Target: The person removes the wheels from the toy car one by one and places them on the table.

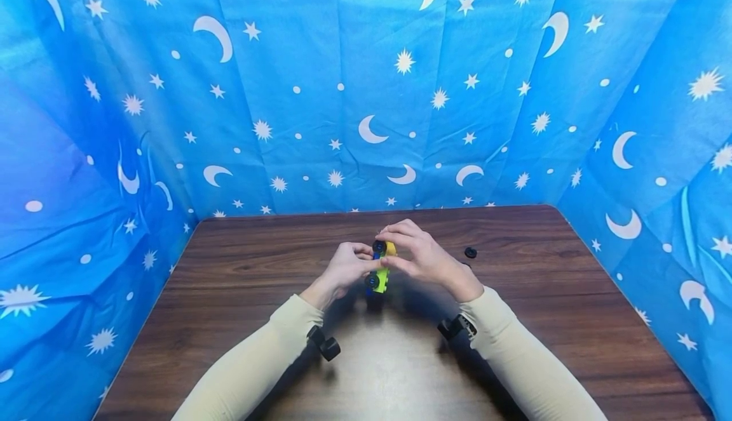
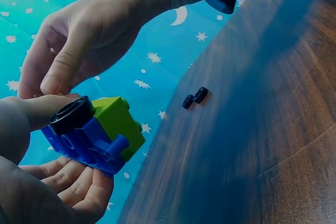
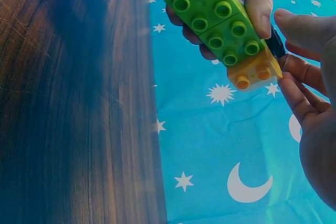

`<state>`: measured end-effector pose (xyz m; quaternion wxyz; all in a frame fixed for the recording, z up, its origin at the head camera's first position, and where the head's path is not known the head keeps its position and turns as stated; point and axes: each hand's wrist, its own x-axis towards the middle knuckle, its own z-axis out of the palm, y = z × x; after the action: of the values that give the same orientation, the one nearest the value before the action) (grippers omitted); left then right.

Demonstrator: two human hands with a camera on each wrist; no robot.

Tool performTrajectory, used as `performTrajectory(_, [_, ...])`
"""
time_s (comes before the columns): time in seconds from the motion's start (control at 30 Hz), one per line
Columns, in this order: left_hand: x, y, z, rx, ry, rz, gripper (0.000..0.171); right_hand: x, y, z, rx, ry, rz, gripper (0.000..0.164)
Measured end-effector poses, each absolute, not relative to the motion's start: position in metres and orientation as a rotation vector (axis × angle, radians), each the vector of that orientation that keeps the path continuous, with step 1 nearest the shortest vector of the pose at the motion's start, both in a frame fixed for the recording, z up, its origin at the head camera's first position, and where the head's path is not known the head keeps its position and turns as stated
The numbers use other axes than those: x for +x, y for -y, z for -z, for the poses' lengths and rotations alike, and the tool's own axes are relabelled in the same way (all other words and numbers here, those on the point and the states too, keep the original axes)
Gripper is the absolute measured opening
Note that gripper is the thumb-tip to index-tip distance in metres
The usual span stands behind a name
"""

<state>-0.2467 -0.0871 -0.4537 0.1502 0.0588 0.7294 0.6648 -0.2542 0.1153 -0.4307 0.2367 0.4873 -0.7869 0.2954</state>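
Note:
A toy car built of bricks [image 1: 382, 280] is held up over the table in my left hand [image 1: 345, 267], thumb along one side and fingers underneath. Its blue base [image 2: 86, 142] carries lime-green bricks [image 3: 215, 22] and a yellow-orange brick [image 3: 252, 73] at the far end. One black wheel [image 2: 72, 115] sits on the side near the left thumb. At the far end, my right hand [image 1: 427, 254] pinches another black wheel [image 1: 379, 247] between thumb and fingertips, its fingers beside the yellow-orange brick. In the left wrist view, the right fingers partly hide behind the left thumb.
Two loose black wheels [image 2: 201, 94] lie close together on the brown wooden table [image 1: 246, 268], beyond the right wrist. A blue cloth [image 1: 320, 110] with moons and stars hangs behind the table and along both sides. Each wrist wears a small black camera [image 1: 324, 343].

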Motion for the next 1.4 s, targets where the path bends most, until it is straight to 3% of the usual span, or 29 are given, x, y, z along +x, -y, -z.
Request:
performTrajectory(0.8, [-0.244,0.084,0.455,0.143,-2.136,-1.852,0.039,-0.255,-0.110,0.428,1.333,2.205,-0.695,0.036])
performTrajectory(1.1, [-0.243,0.085,0.458,0.133,-2.164,-1.820,0.052,-0.254,-0.108,0.428,1.338,2.284,-0.661,0.033])
performTrajectory(1.4, [-0.246,0.087,0.459,0.146,-2.174,-1.797,0.045,-0.255,-0.106,0.419,1.360,2.496,-0.607,0.028])
